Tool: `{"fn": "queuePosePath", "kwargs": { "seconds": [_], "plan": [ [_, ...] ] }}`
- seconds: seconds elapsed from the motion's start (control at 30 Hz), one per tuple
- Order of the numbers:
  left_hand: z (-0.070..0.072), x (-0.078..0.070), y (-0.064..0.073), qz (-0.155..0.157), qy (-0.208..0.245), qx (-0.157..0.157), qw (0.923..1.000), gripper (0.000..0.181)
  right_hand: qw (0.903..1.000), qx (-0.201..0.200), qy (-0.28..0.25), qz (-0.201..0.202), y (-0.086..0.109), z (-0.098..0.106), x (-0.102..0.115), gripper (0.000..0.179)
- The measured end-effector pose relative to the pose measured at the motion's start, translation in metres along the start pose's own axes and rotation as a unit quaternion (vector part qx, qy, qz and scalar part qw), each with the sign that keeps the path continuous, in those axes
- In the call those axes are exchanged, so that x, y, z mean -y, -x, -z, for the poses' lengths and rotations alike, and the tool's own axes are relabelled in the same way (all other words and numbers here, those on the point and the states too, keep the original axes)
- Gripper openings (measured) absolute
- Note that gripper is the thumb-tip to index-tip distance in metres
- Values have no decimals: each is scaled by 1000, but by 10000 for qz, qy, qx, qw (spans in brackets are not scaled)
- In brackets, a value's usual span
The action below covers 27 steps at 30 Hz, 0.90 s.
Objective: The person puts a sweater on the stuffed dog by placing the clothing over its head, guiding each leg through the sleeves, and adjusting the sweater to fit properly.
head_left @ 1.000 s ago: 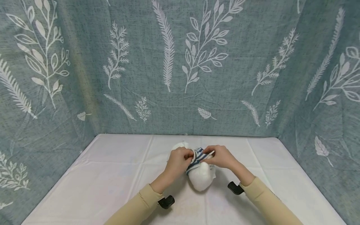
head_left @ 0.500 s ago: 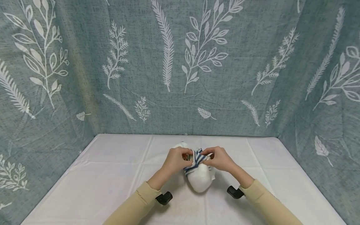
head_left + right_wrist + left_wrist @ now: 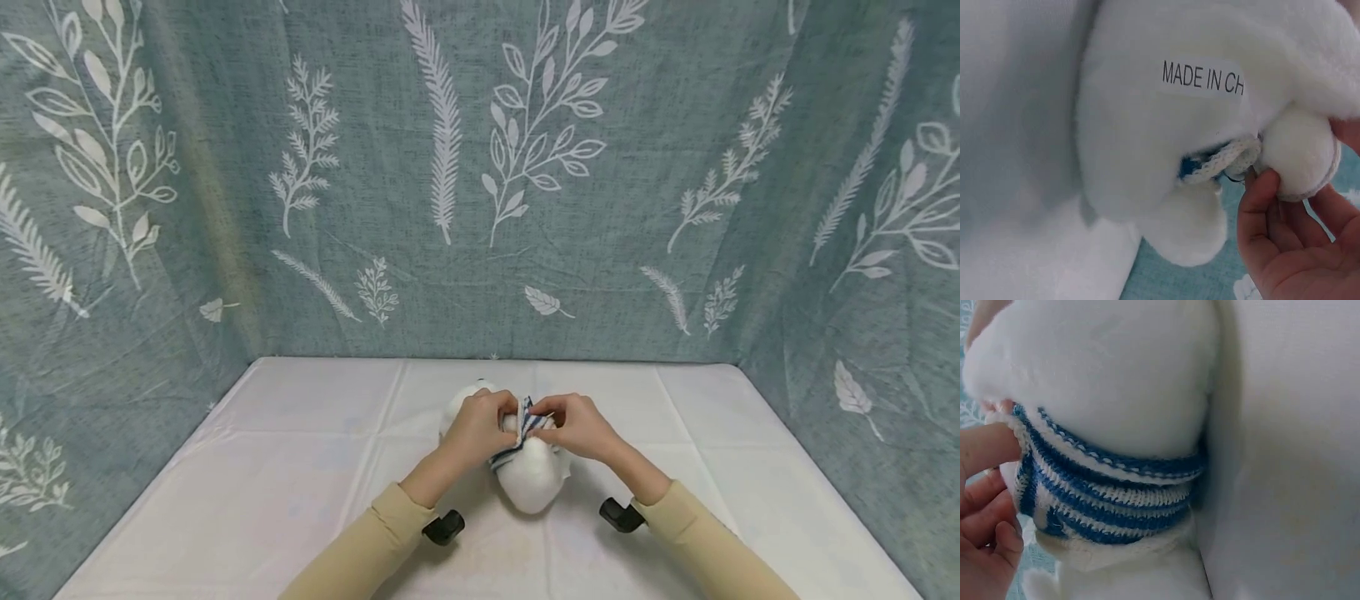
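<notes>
Curtain (image 3: 465, 292) behind white table (image 3: 300, 475), plush toy (image 3: 531, 481), left hand (image 3: 474, 427) and right hand (image 3: 583, 427) pinching, partly hiding, its striped knit (image 3: 1116, 506)

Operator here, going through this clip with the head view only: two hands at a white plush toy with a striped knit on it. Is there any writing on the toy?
Observer: Yes. In the right wrist view, a label on the plush toy reads "MADE IN CH", where the visible text stops.

Operator: What does the left wrist view add?

Observer: One fingertip of the left hand goes out of sight behind the white edge of the striped knit.

Operator: And round the right hand?

Observer: The right hand grips one round white limb; a second limb sticks out apart from it.
</notes>
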<state>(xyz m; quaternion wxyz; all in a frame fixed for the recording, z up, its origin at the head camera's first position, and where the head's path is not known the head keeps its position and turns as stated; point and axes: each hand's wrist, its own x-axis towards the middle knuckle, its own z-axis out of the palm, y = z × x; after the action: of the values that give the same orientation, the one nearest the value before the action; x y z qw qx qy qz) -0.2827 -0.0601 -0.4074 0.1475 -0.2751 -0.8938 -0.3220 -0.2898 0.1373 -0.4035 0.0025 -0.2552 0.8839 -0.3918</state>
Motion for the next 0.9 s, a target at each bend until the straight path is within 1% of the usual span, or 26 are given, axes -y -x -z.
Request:
{"fn": "queuePosePath", "kwargs": {
  "seconds": [0.07,0.2,0.33,0.5,0.57,0.7,0.8,0.9],
  "plan": [
    [-1,-2,0,32,-54,-38,10000,22,9999,-34,91,50,0,0,1,23],
    [-3,-4,1,19,-35,-123,9999,20,9984,-307,417,207,3,0,4,18],
    [-5,-2,2,121,98,-241,9996,20,9949,-562,738,401,5,0,7,15],
    [-7,1,4,274,328,-293,9987,20,9900,-826,1001,546,9,-3,9,18],
    [-7,1,4,264,372,-310,9985,20,9869,-979,1106,649,11,-4,9,18],
    [-7,1,4,263,335,-368,9984,20,9765,-1263,1442,989,12,-6,11,15],
    [-6,0,5,291,309,-344,9985,20,9693,-1399,1640,1182,13,-7,13,11],
    [-6,1,5,310,345,-315,9984,19,9646,-1480,1727,1337,13,-7,14,9]
  ]
}}
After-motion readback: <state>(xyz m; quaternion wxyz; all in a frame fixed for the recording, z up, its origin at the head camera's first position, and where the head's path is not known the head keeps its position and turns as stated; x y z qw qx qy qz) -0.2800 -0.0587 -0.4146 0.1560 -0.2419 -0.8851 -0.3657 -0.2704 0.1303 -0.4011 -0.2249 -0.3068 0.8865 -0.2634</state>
